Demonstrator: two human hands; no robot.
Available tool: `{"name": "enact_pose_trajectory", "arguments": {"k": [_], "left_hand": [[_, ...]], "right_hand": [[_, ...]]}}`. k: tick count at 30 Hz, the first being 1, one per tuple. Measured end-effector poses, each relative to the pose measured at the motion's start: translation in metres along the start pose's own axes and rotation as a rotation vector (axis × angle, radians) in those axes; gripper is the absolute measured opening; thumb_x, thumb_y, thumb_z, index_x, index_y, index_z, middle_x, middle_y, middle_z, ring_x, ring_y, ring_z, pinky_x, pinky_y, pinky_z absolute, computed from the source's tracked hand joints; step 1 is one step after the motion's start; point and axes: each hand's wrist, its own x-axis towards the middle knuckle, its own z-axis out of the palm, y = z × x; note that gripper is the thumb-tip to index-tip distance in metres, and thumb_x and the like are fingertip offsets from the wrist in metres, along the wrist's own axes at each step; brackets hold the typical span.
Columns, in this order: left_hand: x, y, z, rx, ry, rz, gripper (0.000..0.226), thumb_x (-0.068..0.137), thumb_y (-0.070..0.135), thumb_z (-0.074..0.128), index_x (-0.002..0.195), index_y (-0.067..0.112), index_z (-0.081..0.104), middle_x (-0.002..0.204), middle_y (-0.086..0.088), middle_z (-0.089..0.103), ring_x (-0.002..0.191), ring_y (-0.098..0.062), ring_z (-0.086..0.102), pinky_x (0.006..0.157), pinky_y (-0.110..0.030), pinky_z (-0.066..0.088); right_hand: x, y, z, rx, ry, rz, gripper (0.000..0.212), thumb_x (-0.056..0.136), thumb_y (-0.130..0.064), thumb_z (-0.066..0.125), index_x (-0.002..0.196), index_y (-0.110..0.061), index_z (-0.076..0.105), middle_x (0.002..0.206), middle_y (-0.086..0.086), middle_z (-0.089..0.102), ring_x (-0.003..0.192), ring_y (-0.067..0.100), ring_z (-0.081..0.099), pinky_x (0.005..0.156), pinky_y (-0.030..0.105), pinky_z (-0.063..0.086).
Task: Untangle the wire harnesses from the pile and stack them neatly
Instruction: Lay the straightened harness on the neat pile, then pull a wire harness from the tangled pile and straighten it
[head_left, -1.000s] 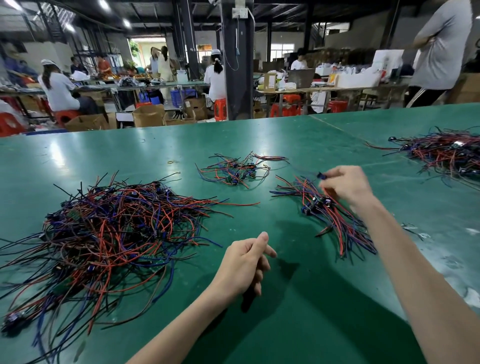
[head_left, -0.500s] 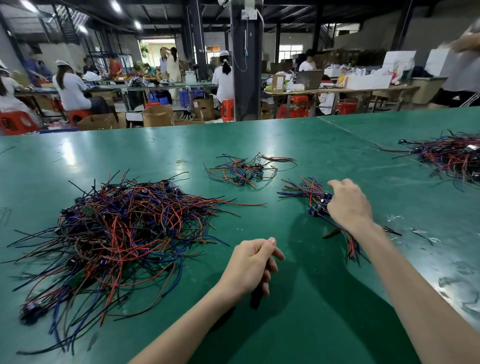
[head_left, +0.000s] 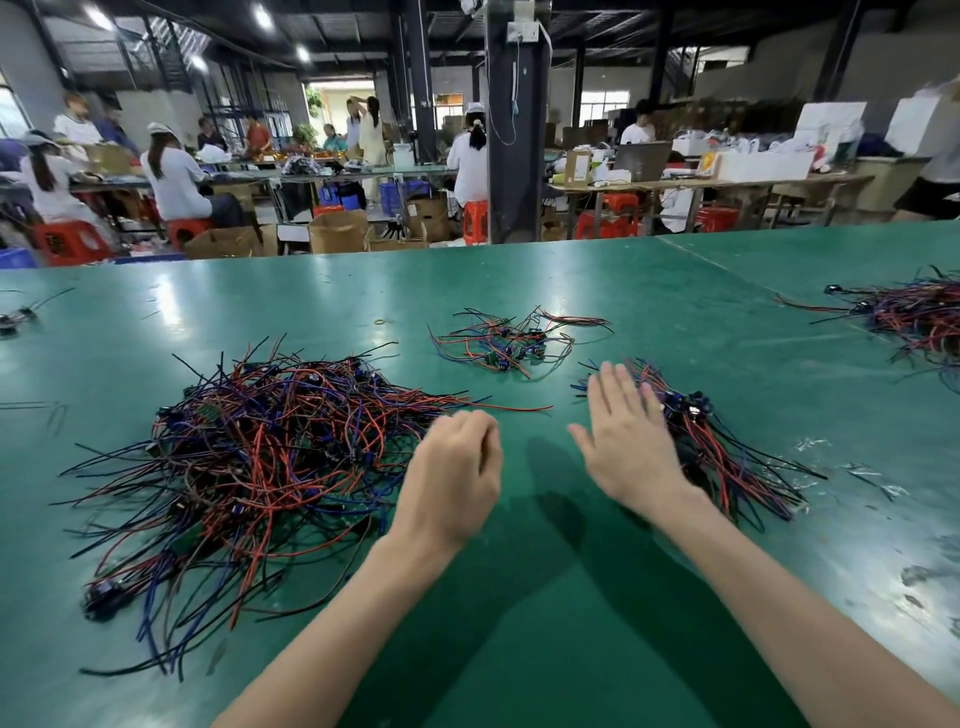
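At the far left edge of the green surface (head_left: 597, 280) lie a few stray wire ends (head_left: 15, 317). Next along sprawls the big tangled pile (head_left: 260, 467) of red, blue and black wire harnesses, loose ends sticking out on every side and small dark connectors buried in it. The left hand (head_left: 452, 483) sits at the pile's right fringe, palm down, fingers loosely curled towards the thumb with nothing visibly in them. Whether it touches the nearest wires is hard to tell. Further back, about midway across, a small loose cluster (head_left: 509, 340) of harnesses lies by itself, with a thin rubber band (head_left: 383, 321) just to its left. The right hand (head_left: 628, 441) is released, flat, fingers straight and spread, a little blurred at the tips, over the left side of the stacked bundle (head_left: 727, 457), where the wires run roughly parallel and the connectors gather near its far end. Well apart at the far right is another heap (head_left: 914, 317) of the same wires, cut off by the edge.
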Motion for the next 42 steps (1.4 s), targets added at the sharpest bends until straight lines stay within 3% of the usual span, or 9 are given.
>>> {"name": "enact_pose_trajectory", "arguments": {"k": [7, 10, 13, 19, 24, 28, 35, 39, 42], "left_hand": [[0.031, -0.042, -0.053, 0.293, 0.134, -0.254, 0.032, 0.09, 0.004, 0.049, 0.119, 0.006, 0.061, 0.116, -0.011, 0.062, 0.108, -0.027, 0.046, 0.094, -0.035, 0.04], [0.051, -0.062, -0.08, 0.128, 0.127, -0.433, 0.034, 0.088, 0.002, 0.047, 0.116, 0.013, 0.063, 0.115, -0.008, 0.063, 0.094, -0.031, 0.059, 0.083, -0.035, 0.05], [0.078, -0.087, -0.091, 0.075, 0.029, -0.526, 0.041, 0.084, -0.004, 0.041, 0.111, 0.014, 0.066, 0.114, -0.006, 0.062, 0.068, -0.025, 0.06, 0.064, -0.028, 0.048], [0.109, -0.139, -0.064, 0.471, -0.368, -0.418, 0.037, 0.095, 0.012, 0.039, 0.126, 0.018, 0.058, 0.129, -0.01, 0.059, 0.114, -0.031, 0.055, 0.097, -0.042, 0.045], [0.116, -0.157, -0.048, 0.493, -0.552, -0.491, 0.039, 0.096, 0.022, 0.035, 0.131, 0.022, 0.053, 0.136, -0.01, 0.052, 0.121, -0.032, 0.047, 0.102, -0.045, 0.038], [0.125, -0.161, -0.042, 0.652, -0.59, -0.51, 0.031, 0.092, 0.032, 0.047, 0.115, 0.02, 0.064, 0.126, -0.009, 0.054, 0.124, -0.033, 0.039, 0.106, -0.054, 0.028], [0.131, -0.157, -0.042, 0.661, -0.438, -0.482, 0.025, 0.083, 0.042, 0.065, 0.098, 0.023, 0.07, 0.112, -0.009, 0.059, 0.117, -0.03, 0.041, 0.101, -0.05, 0.028], [0.141, -0.147, -0.057, 0.388, -0.194, -0.512, 0.031, 0.085, 0.041, 0.066, 0.107, 0.02, 0.069, 0.12, -0.014, 0.055, 0.12, -0.033, 0.039, 0.102, -0.047, 0.034], [0.14, -0.132, -0.066, 0.075, 0.049, -0.423, 0.035, 0.091, 0.032, 0.061, 0.112, 0.005, 0.065, 0.113, -0.016, 0.064, 0.102, -0.029, 0.056, 0.09, -0.036, 0.045]], "right_hand": [[-0.014, -0.024, 0.011, 0.101, 0.067, -0.117, 0.055, 0.1, -0.041, 0.031, 0.147, -0.012, 0.029, 0.158, 0.004, 0.02, 0.147, 0.015, 0.007, 0.119, 0.037, 0.001], [-0.016, -0.025, 0.011, 0.151, 0.105, -0.126, 0.048, 0.1, -0.036, 0.035, 0.141, -0.011, 0.041, 0.152, 0.005, 0.034, 0.145, 0.016, 0.017, 0.118, 0.035, 0.006], [-0.014, -0.027, 0.009, 0.181, 0.153, -0.156, 0.043, 0.098, -0.03, 0.041, 0.134, -0.008, 0.05, 0.144, 0.006, 0.046, 0.141, 0.019, 0.028, 0.116, 0.035, 0.012], [-0.016, -0.029, 0.008, 0.232, 0.222, -0.169, 0.029, 0.094, -0.02, 0.053, 0.116, -0.004, 0.064, 0.127, 0.01, 0.061, 0.13, 0.024, 0.046, 0.11, 0.039, 0.027], [-0.016, -0.028, 0.008, 0.275, 0.234, -0.166, 0.026, 0.092, -0.017, 0.055, 0.111, -0.004, 0.066, 0.121, 0.01, 0.064, 0.125, 0.024, 0.05, 0.107, 0.039, 0.031], [-0.016, -0.027, 0.009, 0.286, 0.225, -0.171, 0.025, 0.092, -0.017, 0.054, 0.112, -0.005, 0.066, 0.12, 0.009, 0.064, 0.124, 0.024, 0.05, 0.105, 0.038, 0.032], [-0.016, -0.027, 0.007, 0.297, 0.229, -0.176, 0.023, 0.091, -0.016, 0.056, 0.109, -0.006, 0.067, 0.115, 0.007, 0.065, 0.118, 0.024, 0.053, 0.1, 0.037, 0.035], [-0.014, -0.027, 0.008, 0.305, 0.24, -0.175, 0.022, 0.09, -0.015, 0.057, 0.107, -0.005, 0.067, 0.113, 0.008, 0.066, 0.116, 0.025, 0.054, 0.098, 0.037, 0.036], [-0.015, -0.027, 0.01, 0.291, 0.226, -0.186, 0.024, 0.092, -0.017, 0.055, 0.11, -0.007, 0.066, 0.115, 0.007, 0.065, 0.117, 0.023, 0.052, 0.099, 0.036, 0.034]]}}
